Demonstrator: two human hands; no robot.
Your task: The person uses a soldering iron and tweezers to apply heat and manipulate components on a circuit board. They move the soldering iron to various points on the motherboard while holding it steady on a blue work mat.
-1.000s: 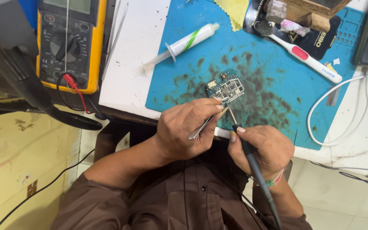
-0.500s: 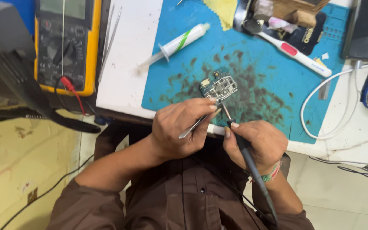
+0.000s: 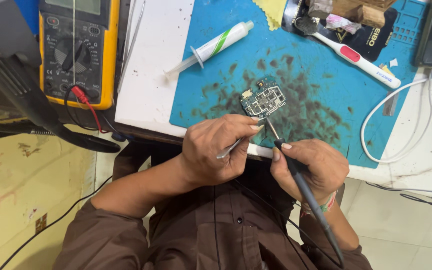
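A small green circuit board [image 3: 263,98] lies on a stained blue work mat [image 3: 321,95]. My left hand [image 3: 216,150] grips metal tweezers [image 3: 236,144], whose tips reach the board's near edge. My right hand [image 3: 312,167] holds a soldering iron [image 3: 296,172] like a pen. Its thin metal tip points up at the same near edge of the board, and its dark cord runs down past my wrist.
A syringe with a green stripe [image 3: 211,46] lies at the mat's left edge. A yellow multimeter [image 3: 78,50] with a red lead stands at the left. A white toothbrush [image 3: 351,55], a yellow cloth [image 3: 272,9] and a white cable [image 3: 391,115] lie farther back and right.
The view has shifted slightly. Both hands stay at the board's near edge, tweezers and iron tip still together there.
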